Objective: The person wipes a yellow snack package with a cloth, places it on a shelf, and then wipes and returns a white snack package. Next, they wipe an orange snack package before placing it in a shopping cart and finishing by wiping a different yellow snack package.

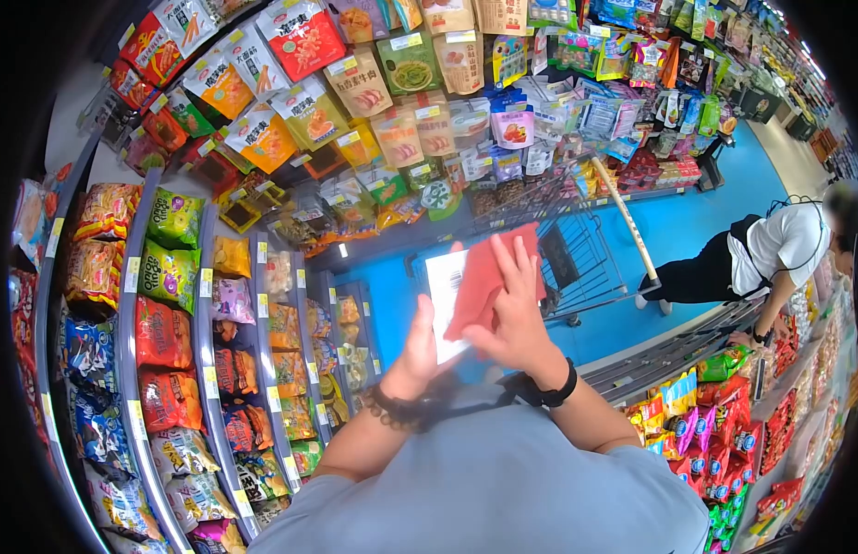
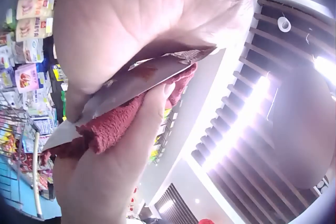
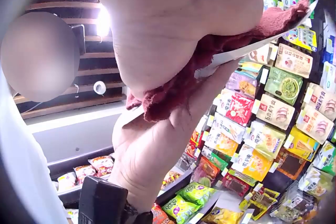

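A flat white packet [image 1: 440, 277] with a barcode is held by my left hand [image 1: 418, 343], its thumb along the near edge and its fingers mostly hidden behind. My right hand [image 1: 514, 319] lies over a red cloth [image 1: 473, 294] with its fingers extended, pressing it against the packet's face. The left wrist view shows the packet [image 2: 126, 85] edge-on between both hands, the textured cloth [image 2: 113, 127] bunched on one side. In the right wrist view the cloth [image 3: 176, 87] sticks out around the right palm [image 3: 173, 14].
Snack bags fill the shelves [image 1: 133, 388] on the left, and hanging packets [image 1: 355, 83] line the rack ahead. A shopping cart [image 1: 586, 249] stands on the blue floor [image 1: 392, 305]. To the right, a person [image 1: 780, 249] leans toward another shelf of bags [image 1: 715, 434].
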### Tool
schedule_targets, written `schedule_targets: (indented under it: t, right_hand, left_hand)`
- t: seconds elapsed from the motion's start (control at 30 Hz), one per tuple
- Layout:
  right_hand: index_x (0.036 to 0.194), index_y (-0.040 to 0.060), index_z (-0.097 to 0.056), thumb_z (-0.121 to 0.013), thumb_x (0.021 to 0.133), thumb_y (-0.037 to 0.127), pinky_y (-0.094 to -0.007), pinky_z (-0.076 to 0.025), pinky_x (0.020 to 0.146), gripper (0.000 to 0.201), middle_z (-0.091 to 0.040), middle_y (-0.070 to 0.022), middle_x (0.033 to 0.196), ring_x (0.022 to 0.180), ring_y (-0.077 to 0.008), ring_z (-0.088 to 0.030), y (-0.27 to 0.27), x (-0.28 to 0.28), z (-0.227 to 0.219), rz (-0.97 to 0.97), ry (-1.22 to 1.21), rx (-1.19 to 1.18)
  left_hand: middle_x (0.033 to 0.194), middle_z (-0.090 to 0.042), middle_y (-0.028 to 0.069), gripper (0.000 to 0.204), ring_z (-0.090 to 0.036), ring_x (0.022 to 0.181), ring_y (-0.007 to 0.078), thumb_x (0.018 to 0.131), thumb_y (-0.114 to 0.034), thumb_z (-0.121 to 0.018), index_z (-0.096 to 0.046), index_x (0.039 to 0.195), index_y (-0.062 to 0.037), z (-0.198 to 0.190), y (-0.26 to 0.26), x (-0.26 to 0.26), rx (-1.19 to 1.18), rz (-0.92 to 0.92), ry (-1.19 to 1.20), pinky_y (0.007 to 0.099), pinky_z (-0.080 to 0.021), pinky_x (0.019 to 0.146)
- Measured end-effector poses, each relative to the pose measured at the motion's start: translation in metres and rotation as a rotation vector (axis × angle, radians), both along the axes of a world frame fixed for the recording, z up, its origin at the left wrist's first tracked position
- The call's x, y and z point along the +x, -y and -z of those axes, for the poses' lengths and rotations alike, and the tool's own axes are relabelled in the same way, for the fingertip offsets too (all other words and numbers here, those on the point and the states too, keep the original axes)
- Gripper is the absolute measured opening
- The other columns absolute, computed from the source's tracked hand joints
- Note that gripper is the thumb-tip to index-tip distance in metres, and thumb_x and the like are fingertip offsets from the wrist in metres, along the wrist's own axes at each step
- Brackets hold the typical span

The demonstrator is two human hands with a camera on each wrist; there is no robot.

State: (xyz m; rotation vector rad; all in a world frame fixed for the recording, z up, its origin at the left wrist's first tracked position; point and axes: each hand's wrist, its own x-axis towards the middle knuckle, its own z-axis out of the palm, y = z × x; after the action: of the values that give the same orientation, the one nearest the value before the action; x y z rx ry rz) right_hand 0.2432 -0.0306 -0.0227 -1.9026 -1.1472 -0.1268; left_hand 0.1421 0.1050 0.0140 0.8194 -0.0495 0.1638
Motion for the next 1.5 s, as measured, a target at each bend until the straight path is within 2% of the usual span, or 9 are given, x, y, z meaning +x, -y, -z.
schedule_targets:
  t: [0.13,0.33,0.53,0.87,1.0,1.17,1.27,1.37,1.5]
  right_hand:
    - [0.134,-0.0030,-0.065,-0.083,0.075,0.043,-0.0737,-0.014,0.125,0.077,-0.029,-0.0250,0.174,0.160,-0.0556,-0.019,-0.007,-0.006,0.009,0.033,-0.137,0.178]
    - [0.158,0.0014,-0.044,-0.075,0.086,0.036,-0.0661,-0.023,0.126,0.085,-0.038,-0.0247,0.168,0.159,-0.0508,-0.026,-0.002,-0.008,0.001,-0.269,0.074,0.111]
    - [0.161,-0.0014,-0.039,-0.075,0.086,0.019,-0.0603,-0.024,0.128,0.085,-0.036,-0.0308,0.166,0.156,-0.0510,-0.030,0.006,-0.008,0.031,0.264,-0.225,0.156]
    - [0.157,0.0056,-0.050,-0.075,0.087,0.036,-0.0622,-0.021,0.127,0.081,-0.041,-0.0234,0.167,0.157,-0.0515,-0.030,0.003,-0.003,0.007,0.005,-0.035,0.095]
    - [0.159,0.0078,-0.050,-0.069,0.088,0.025,-0.0589,-0.022,0.127,0.075,-0.042,-0.0204,0.167,0.159,-0.0474,-0.029,0.006,0.013,0.035,0.191,-0.206,-0.028]
    - [0.158,0.0005,-0.046,-0.075,0.082,0.020,-0.0580,-0.026,0.127,0.083,-0.036,-0.0279,0.169,0.157,-0.0493,-0.033,-0.004,-0.017,0.004,-0.033,-0.082,0.158]
    - [0.159,0.0023,-0.046,-0.078,0.082,0.022,-0.0581,-0.028,0.126,0.085,-0.036,-0.0267,0.169,0.156,-0.0482,-0.036,-0.005,-0.018,-0.010,-0.046,-0.052,0.106]
    - [0.157,0.0027,-0.048,-0.078,0.085,0.020,-0.0530,-0.032,0.126,0.080,-0.043,-0.0261,0.165,0.153,-0.0451,-0.041,0.000,0.001,0.012,0.016,-0.123,0.174]
    - [0.154,-0.0045,-0.050,-0.064,0.097,0.016,-0.0437,-0.033,0.126,0.062,-0.051,-0.0256,0.160,0.154,-0.0381,-0.044,-0.003,0.010,0.032,0.037,-0.698,0.370]
  left_hand:
    - [0.175,-0.028,0.0164,0.087,-0.033,0.160,0.0340,0.111,-0.070,-0.026,-0.019,0.172,-0.0088,0.011,-0.007,-0.004,0.062,0.120,-0.059,0.0512,-0.029,0.130]
    - [0.171,-0.037,0.0164,0.073,-0.042,0.155,0.0323,0.116,-0.056,-0.026,-0.028,0.169,-0.0057,0.019,-0.005,-0.009,0.082,0.029,-0.164,0.0481,-0.034,0.128]
    - [0.163,-0.047,0.0164,0.069,-0.048,0.150,0.0298,0.117,-0.049,-0.024,-0.034,0.164,0.0007,0.036,-0.005,-0.007,-0.055,0.090,-0.183,0.0454,-0.037,0.126]
    - [0.163,-0.047,0.0173,0.066,-0.049,0.148,0.0314,0.117,-0.046,-0.027,-0.036,0.163,-0.0003,0.023,-0.002,-0.007,-0.067,0.072,-0.299,0.0467,-0.038,0.125]
    - [0.163,-0.046,0.0167,0.063,-0.047,0.150,0.0304,0.118,-0.040,-0.027,-0.033,0.164,0.0018,0.018,-0.007,-0.008,-0.080,0.061,-0.131,0.0464,-0.037,0.125]
    - [0.164,-0.045,0.0158,0.061,-0.042,0.153,0.0286,0.118,-0.038,-0.029,-0.032,0.165,0.0017,0.019,0.002,-0.006,0.123,0.000,-0.270,0.0451,-0.033,0.128]
    - [0.164,-0.045,0.0153,0.061,-0.044,0.152,0.0268,0.117,-0.036,-0.032,-0.031,0.165,0.0017,0.018,-0.002,-0.013,-0.091,0.068,-0.348,0.0436,-0.034,0.127]
    - [0.162,-0.048,0.0159,0.061,-0.051,0.146,0.0270,0.117,-0.035,-0.036,-0.032,0.165,0.0027,0.022,-0.014,-0.023,-0.006,0.150,-0.308,0.0426,-0.041,0.122]
    - [0.157,-0.054,0.0168,0.057,-0.056,0.141,0.0269,0.117,-0.031,-0.037,-0.037,0.162,0.0035,0.015,-0.009,-0.016,-0.063,0.098,-0.232,0.0418,-0.045,0.118]
